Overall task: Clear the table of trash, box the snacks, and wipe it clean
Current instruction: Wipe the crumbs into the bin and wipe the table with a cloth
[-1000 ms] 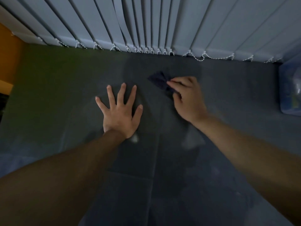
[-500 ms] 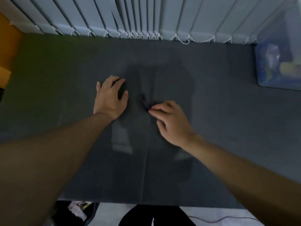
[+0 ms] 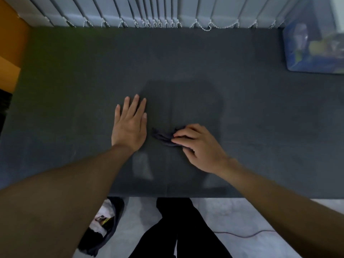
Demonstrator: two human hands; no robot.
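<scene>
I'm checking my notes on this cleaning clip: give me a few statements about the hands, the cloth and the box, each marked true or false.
1. The right hand holds a dark cloth on the table. True.
2. The left hand grips a snack packet. False: it lies flat on the table, fingers straight, holding nothing.
3. A clear plastic box stands at the table's far right corner. True.
4. The cloth lies under the left hand. False: it lies to that hand's right, apart from it, under the right hand's fingers.
</scene>
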